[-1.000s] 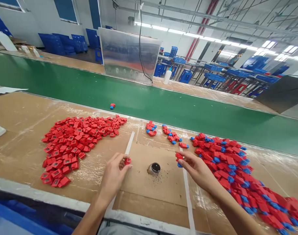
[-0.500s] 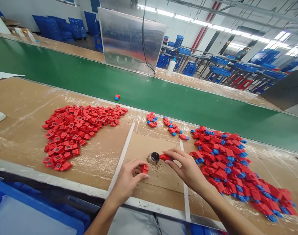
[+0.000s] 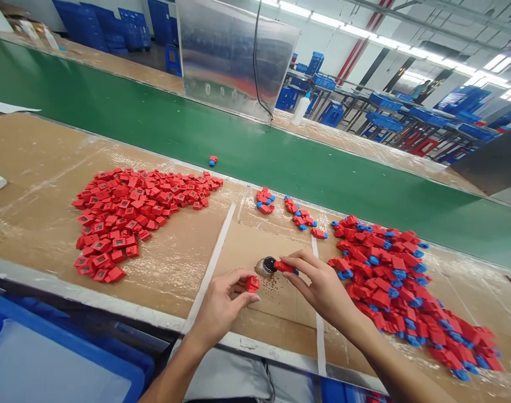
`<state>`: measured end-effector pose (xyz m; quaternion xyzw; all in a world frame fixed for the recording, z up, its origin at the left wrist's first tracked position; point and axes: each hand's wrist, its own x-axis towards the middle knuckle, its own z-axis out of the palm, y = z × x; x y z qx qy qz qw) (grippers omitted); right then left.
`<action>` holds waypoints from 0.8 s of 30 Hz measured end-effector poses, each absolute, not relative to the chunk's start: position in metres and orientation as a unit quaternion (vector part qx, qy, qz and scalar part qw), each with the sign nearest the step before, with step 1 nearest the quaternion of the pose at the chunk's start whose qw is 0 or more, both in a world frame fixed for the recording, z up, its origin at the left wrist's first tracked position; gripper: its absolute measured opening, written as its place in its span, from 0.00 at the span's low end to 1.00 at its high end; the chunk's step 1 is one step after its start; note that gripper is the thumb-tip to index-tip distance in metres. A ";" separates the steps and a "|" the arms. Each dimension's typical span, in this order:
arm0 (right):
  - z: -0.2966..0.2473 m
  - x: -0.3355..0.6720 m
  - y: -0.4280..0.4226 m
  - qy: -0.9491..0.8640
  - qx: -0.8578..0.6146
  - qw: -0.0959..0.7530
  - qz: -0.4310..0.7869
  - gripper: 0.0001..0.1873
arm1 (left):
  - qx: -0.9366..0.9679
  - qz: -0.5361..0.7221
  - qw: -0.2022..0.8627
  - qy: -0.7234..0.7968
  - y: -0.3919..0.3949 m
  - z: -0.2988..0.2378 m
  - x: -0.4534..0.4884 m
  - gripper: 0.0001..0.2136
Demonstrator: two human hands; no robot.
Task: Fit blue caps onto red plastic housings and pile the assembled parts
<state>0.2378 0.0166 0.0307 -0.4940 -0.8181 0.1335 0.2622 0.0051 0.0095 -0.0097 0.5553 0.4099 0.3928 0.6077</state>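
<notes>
My left hand (image 3: 221,305) pinches a small red plastic cap (image 3: 252,284) just above the cardboard worktop (image 3: 175,263). My right hand (image 3: 320,286) holds a red and blue part (image 3: 285,267) by its fingertips, its red end touching a small round black-topped pot (image 3: 266,267). A pile of plain red caps (image 3: 129,215) lies to the left. A larger pile of red parts with blue ends (image 3: 398,285) spreads out to the right of my right hand.
Two small clusters of red and blue parts (image 3: 264,201) (image 3: 302,217) lie near the far edge of the worktop. A green conveyor belt (image 3: 280,168) runs behind, carrying one red and blue piece (image 3: 213,160). A blue bin (image 3: 49,358) sits below left.
My right hand brought the red and blue part left from the right pile to the pot. My left hand drew the red cap nearer to me and rightwards. The camera tilted down.
</notes>
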 end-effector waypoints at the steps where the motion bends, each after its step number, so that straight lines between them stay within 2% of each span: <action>1: 0.032 0.237 0.017 -0.820 -0.493 0.259 0.132 0.12 | 0.553 0.394 0.610 0.409 0.009 -0.010 0.005 0.10; 5: 0.038 0.235 0.019 -0.825 -0.489 0.254 0.124 0.11 | 0.531 0.393 0.628 0.411 0.008 -0.009 0.005 0.13; 10: 0.047 0.232 0.026 -0.825 -0.491 0.257 0.111 0.11 | 0.517 0.402 0.652 0.382 0.007 -0.007 0.004 0.07; 14: 0.054 0.227 0.030 -0.825 -0.493 0.254 0.104 0.11 | 0.507 0.412 0.639 0.405 0.007 -0.008 0.003 0.08; 20: 0.062 0.211 0.013 -0.805 -0.490 0.287 0.170 0.11 | 0.492 0.409 0.650 0.410 0.006 -0.012 0.002 0.10; 24: 0.058 0.199 0.004 -0.802 -0.488 0.279 0.201 0.12 | 0.504 0.395 0.656 0.400 0.005 -0.009 0.002 0.09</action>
